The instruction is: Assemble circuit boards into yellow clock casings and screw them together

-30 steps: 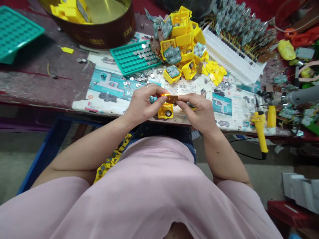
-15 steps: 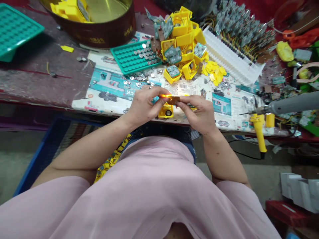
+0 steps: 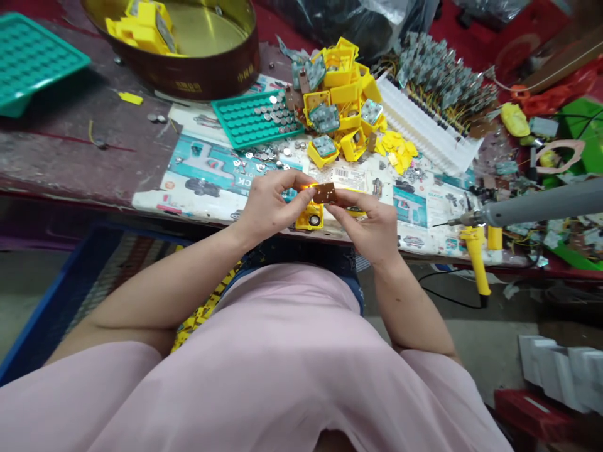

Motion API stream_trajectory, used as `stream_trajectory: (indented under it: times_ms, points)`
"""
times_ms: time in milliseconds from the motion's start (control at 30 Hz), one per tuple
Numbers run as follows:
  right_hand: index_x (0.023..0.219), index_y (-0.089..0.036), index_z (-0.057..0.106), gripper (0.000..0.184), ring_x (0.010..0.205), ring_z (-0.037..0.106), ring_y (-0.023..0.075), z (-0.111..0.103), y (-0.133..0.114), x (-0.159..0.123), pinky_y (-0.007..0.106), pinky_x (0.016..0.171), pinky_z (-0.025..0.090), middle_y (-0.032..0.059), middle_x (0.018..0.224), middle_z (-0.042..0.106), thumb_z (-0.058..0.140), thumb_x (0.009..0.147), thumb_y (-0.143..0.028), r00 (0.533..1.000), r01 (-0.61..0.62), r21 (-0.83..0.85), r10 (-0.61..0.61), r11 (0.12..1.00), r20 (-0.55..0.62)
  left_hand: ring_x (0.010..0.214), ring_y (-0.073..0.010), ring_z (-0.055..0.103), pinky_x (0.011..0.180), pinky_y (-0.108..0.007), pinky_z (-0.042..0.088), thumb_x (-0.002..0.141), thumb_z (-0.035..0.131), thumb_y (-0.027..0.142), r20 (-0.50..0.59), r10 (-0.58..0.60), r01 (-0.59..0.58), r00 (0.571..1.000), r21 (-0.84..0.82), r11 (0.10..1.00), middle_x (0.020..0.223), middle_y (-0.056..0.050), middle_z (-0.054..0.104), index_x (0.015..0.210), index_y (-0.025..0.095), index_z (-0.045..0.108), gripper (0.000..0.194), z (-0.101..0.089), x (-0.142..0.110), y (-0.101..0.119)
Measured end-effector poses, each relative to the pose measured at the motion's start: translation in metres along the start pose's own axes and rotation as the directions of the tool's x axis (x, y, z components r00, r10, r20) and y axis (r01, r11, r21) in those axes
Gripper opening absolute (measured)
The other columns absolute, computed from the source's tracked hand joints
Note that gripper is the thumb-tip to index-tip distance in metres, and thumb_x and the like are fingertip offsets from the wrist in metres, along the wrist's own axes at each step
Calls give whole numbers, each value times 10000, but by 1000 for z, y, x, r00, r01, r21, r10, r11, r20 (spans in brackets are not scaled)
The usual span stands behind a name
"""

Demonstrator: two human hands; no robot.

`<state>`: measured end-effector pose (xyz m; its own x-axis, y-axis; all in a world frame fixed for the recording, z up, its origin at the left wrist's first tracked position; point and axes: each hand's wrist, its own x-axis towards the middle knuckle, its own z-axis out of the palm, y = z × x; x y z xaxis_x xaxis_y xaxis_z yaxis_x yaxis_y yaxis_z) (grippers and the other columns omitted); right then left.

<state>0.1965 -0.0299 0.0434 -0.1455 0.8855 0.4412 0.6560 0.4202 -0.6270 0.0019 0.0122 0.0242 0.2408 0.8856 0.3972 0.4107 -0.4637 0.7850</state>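
A small brown circuit board (image 3: pixel 325 192) is pinched between my left hand (image 3: pixel 271 204) and my right hand (image 3: pixel 372 223), just above the table's near edge. An orange light glows at the board's left end, beside my left thumb. Under the board, between my hands, a yellow plastic housing (image 3: pixel 311 216) rests on the printed paper sheet (image 3: pixel 211 166). Both hands are closed on the board with fingertips.
A pile of yellow housings (image 3: pixel 342 88) and a green tray of button cells (image 3: pixel 257 116) lie behind my hands. A round brown tin (image 3: pixel 188 56) stands far left. A grey tool (image 3: pixel 527 210), a yellow-handled tool (image 3: pixel 475 260), a white rack with wired boards (image 3: pixel 428 122) sit right.
The board has tilted so its flat brown face shows more. The grey tool at the right has come further into view; the camera has shifted slightly.
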Motion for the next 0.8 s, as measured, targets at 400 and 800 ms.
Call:
stream_trajectory:
  times_ms: [400, 800]
  points:
    - [1043, -190, 714, 166, 764, 725, 133, 2, 0, 0, 309, 802, 527, 23, 892, 789, 650, 891, -176, 964, 242, -131, -254, 961, -78, 772, -163, 674, 825, -336, 521, 872, 579, 304, -55, 114, -109, 992, 90, 990, 776, -6, 744, 832, 214, 727, 178, -2, 0, 4]
    - [966, -188, 729, 112, 812, 724, 153, -1, -4, -1, 300, 822, 536, 27, 869, 780, 711, 858, -214, 985, 154, -108, -161, 982, -62, 763, -158, 665, 890, -373, 516, 886, 575, 294, -37, 137, -133, 990, 103, 986, 736, 4, 724, 858, 223, 728, 170, -1, -2, 3]
